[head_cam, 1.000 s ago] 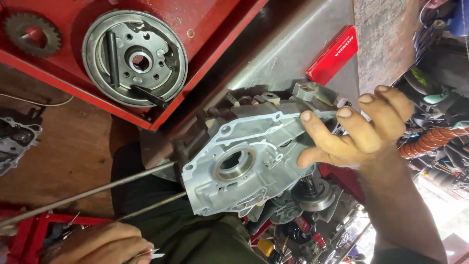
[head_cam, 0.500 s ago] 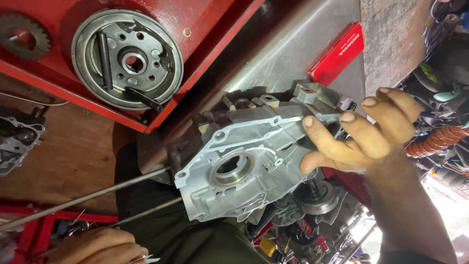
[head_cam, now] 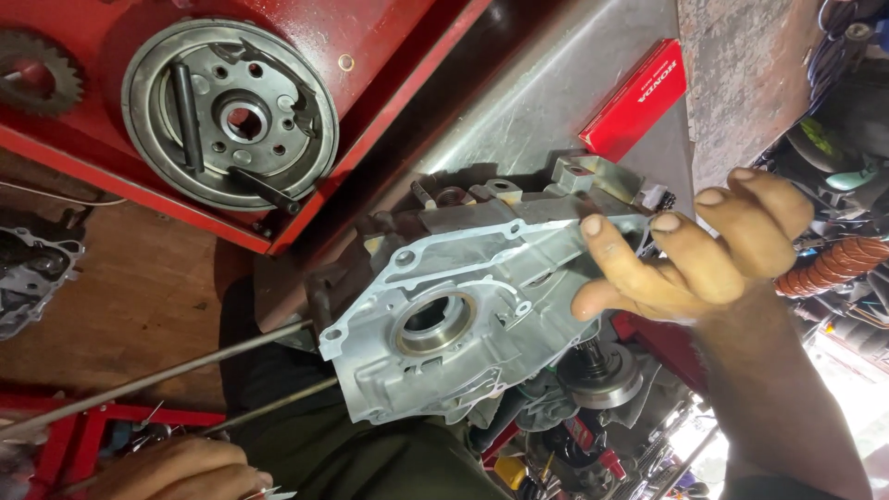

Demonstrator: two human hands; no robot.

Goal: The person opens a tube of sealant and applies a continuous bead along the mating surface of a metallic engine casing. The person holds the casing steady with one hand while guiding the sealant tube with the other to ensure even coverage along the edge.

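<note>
While the grey engine case point(head_cam: 463, 315) sits tilted in the middle, its top-right edge is held by the right hand point(head_cam: 690, 255), fingers curled on it. Left hand point(head_cam: 176, 468) is farther, low, closed on sth. small.

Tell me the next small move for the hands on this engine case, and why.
Probably bring the left hand up under the engine case: only the right hand grips it, by one edge, while the left rests low by the thin rods.
</note>
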